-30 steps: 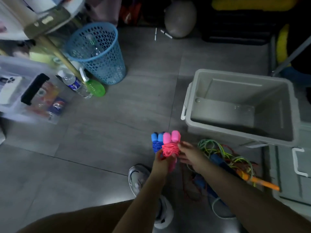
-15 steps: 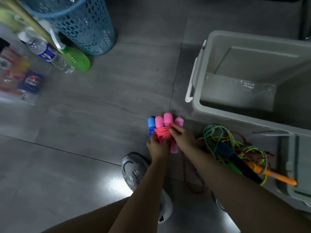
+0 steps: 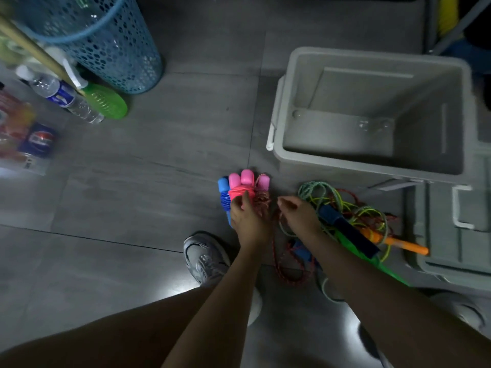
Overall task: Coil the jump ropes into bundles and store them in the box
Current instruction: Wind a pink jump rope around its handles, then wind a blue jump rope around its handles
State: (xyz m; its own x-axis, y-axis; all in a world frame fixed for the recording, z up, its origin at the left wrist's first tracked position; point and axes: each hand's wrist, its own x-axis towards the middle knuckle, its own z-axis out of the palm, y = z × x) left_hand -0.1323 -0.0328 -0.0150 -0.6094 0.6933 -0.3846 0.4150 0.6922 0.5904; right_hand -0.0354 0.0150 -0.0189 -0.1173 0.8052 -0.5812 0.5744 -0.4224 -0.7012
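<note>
Several jump-rope handles (image 3: 240,183), pink and blue with cord wound round them, stand bunched in the left hand (image 3: 248,220), whose fingers curl round the bundle. Right hand (image 3: 299,212) just beside it pinches a thin red cord (image 3: 277,257) that loops down to the floor. Tangled ropes (image 3: 345,211) lie beside the grey box (image 3: 372,115), which sits open on the floor. Blue basket (image 3: 106,41) far left.

Right hand (image 3: 297,216) is now off the pink handles (image 3: 245,180), drawn rightward with red cord (image 3: 276,235); left hand (image 3: 247,221) alone grips them.
</note>
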